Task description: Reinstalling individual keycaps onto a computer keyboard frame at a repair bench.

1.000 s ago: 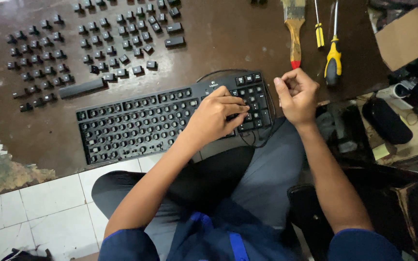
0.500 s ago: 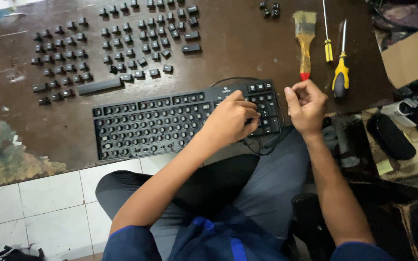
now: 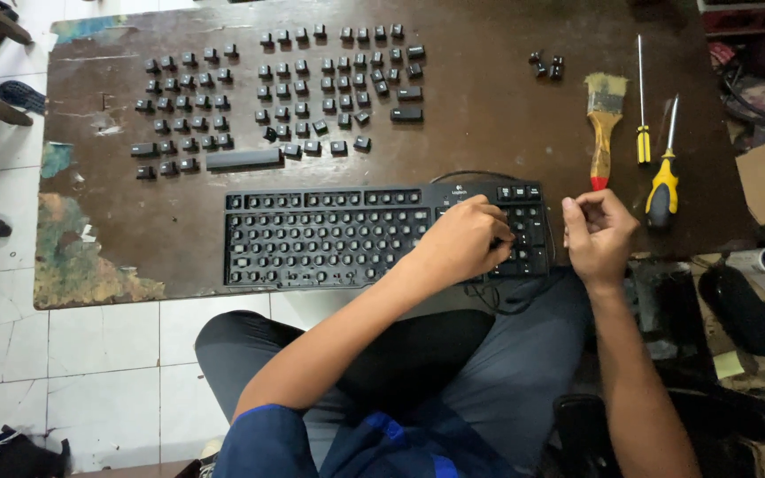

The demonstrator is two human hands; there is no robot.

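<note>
Black keyboard, most keycaps removed, under left hand.

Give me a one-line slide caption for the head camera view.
Left hand on a stripped black keyboard, right hand closed beside it, removed keycaps laid out in rows above.

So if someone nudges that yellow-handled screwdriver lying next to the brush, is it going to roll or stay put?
The yellow-handled screwdriver lies flat on the brown board with a rounded handle, so a sideways nudge would probably roll it a little. Its bulbous black-and-yellow grip looks rubbery, so it likely stops soon and resists slipping. The thin metal shaft looks stiff, so it should lift as one rigid piece, handle-heavy.
</note>
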